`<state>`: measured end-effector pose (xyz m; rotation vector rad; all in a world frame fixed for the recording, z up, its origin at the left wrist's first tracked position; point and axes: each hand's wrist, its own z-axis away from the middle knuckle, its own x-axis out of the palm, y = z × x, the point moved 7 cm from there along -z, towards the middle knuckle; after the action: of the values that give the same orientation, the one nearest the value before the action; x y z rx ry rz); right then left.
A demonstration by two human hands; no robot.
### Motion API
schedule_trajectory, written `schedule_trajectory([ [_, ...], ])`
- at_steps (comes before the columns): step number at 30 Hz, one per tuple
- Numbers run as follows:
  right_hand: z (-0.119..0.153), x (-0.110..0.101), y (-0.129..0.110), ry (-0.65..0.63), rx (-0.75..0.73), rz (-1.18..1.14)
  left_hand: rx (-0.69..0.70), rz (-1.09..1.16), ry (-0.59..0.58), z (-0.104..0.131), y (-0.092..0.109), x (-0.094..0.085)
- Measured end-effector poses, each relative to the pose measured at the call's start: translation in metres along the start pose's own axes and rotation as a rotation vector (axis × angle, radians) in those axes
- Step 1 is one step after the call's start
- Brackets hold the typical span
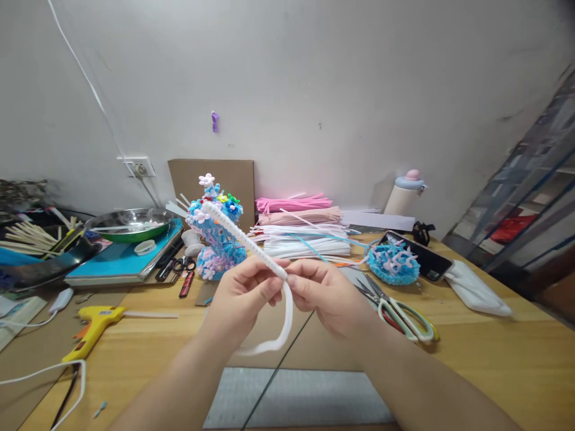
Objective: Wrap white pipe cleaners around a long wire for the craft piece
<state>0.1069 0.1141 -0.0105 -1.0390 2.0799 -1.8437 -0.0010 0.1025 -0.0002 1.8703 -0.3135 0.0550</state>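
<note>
A white pipe cleaner [247, 240] is held in front of me by both hands. Its upper part looks thick and wound, slanting up to the left, while a thinner tail curves down below my fingers. My left hand [245, 293] pinches it between thumb and fingers. Close beside, touching the same spot, my right hand [330, 293] grips it with thumb and forefinger. Beneath the hands runs a thin dark green wire [281, 362]; I cannot tell whether it is joined to the pipe cleaner. Behind stands a blue and pink pipe-cleaner figure [220, 248] with small flowers.
Scissors [404, 314], a blue fuzzy round piece [393, 263] and a phone [426, 257] lie at right. Bundles of pink and white pipe cleaners [296, 215] are stacked at the back. A yellow glue gun [96, 326] lies left, near a metal bowl [135, 221]. A bottle [404, 191] stands behind.
</note>
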Motion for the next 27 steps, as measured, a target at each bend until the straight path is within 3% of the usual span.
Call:
schedule_trajectory([
  [4, 0.0, 0.003, 0.006, -0.008, 0.055, -0.03, 0.038, 0.043, 0.032, -0.003, -0.007, -0.001],
  [9, 0.002, 0.003, -0.002, 0.086, -0.078, 0.075, 0.113, 0.102, 0.044, -0.001, -0.008, 0.002],
  [14, 0.003, 0.004, -0.003, 0.098, -0.115, 0.098, 0.154, 0.116, 0.039, 0.0, -0.003, 0.007],
  [20, 0.002, -0.003, -0.003, 0.062, 0.002, -0.112, -0.093, 0.229, -0.1, -0.003, -0.011, 0.006],
  [24, -0.001, -0.006, -0.007, -0.03, 0.068, -0.334, -0.272, 0.043, -0.202, -0.001, -0.025, 0.005],
  [27, -0.006, -0.007, 0.002, -0.099, 0.157, -0.451, -0.266, 0.004, -0.097, -0.006, -0.033, 0.001],
])
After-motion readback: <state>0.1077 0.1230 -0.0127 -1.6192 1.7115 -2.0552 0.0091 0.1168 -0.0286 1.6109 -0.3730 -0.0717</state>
